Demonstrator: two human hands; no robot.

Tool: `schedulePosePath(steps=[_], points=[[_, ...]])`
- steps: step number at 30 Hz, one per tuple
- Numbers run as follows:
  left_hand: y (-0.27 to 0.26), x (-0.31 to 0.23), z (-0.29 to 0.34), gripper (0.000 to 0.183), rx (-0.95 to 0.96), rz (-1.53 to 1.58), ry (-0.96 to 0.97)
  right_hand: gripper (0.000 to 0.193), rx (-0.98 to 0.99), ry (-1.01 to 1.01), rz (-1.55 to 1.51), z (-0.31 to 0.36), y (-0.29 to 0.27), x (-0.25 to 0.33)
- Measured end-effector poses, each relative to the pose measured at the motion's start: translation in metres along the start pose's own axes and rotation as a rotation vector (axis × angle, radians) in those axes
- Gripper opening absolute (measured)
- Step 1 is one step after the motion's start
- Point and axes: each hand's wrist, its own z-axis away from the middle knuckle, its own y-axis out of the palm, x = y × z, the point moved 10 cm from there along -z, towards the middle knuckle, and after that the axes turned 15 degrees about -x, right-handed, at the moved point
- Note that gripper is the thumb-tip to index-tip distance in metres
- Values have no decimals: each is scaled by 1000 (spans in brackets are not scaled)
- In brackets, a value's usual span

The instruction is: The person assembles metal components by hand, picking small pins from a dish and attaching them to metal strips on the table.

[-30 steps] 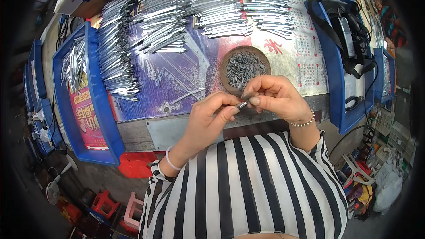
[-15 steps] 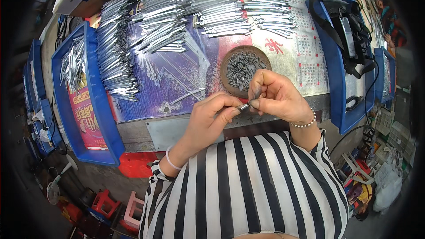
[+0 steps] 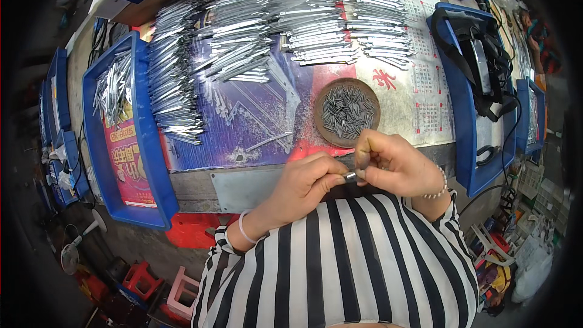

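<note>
My left hand [image 3: 308,187] is closed, pinching a short shiny metal piece [image 3: 350,176] between thumb and fingertips. From the other side my right hand [image 3: 398,167] is closed too, thumb and forefinger pressed together at the end of that piece; anything inside this pinch is too small to make out. Both hands meet at the table's front edge, close to the striped shirt. Just beyond them stands a round brown bowl [image 3: 328,137] full of small grey metal pins [image 3: 348,111].
Rows of thin metal strips [image 3: 240,42] lie across the table's back. A single strip [image 3: 268,141] lies nearer. To the left, a blue tray [image 3: 159,173] holds more strips; to the right, another blue tray [image 3: 467,161] contains black straps [image 3: 486,79]. Red stools [image 3: 144,279] stand below.
Both hands have come nearer my body, away from the bowl, with the metal piece still between them. The whole view has shifted slightly, so the table appears lower and further right.
</note>
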Motion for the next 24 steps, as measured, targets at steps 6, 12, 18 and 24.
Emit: schedulePosePath(steps=[6, 12, 18, 24], points=[[-11, -7, -3, 7, -97, -19, 18, 10, -81, 56, -122, -2, -2, -3], [-12, -4, -6, 7, -139, 59, -46, 11, -151, -20, -395, 0, -6, -4], [-14, -2, -4, 7, -155, 21, -25, 11, -192, -118, 54, 1, -2, 5], [-17, -8, -11, 9, -173, 47, -25, 25, -218, -62, -518, -8, -10, -15]])
